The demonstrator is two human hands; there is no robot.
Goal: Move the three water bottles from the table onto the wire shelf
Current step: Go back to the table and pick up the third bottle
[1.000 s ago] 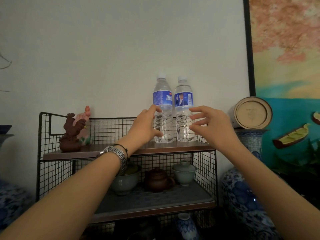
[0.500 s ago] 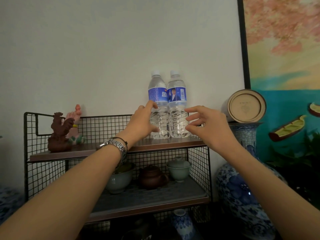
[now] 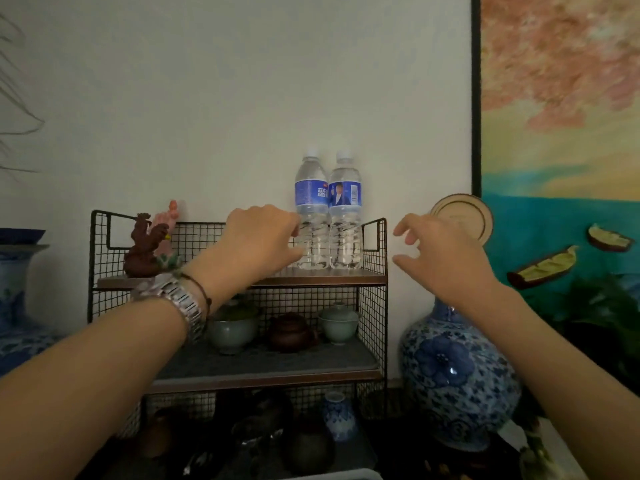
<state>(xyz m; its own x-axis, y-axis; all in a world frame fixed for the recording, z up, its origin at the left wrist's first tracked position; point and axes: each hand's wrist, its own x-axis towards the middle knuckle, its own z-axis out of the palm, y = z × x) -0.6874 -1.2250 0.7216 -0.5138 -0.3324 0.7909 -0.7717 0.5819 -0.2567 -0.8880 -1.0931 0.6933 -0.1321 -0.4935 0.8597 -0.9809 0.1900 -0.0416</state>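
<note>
Clear plastic water bottles, two of them, stand upright and touching on the top board of the black wire shelf (image 3: 374, 244), toward its right end: the left bottle (image 3: 310, 216) and the right bottle (image 3: 345, 216). The left hand (image 3: 258, 242) is empty, fingers curled loosely just beside the left bottle. The right hand (image 3: 436, 252) hangs apart, fingers spread, holding nothing. A third bottle is not in view, so one likely remains.

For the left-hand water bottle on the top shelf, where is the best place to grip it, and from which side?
Grip the left bottle round its ribbed lower body, below the blue label, coming from its left. It stands upright, the right bottle is tight against its other side, and the left hand is already there.
</note>
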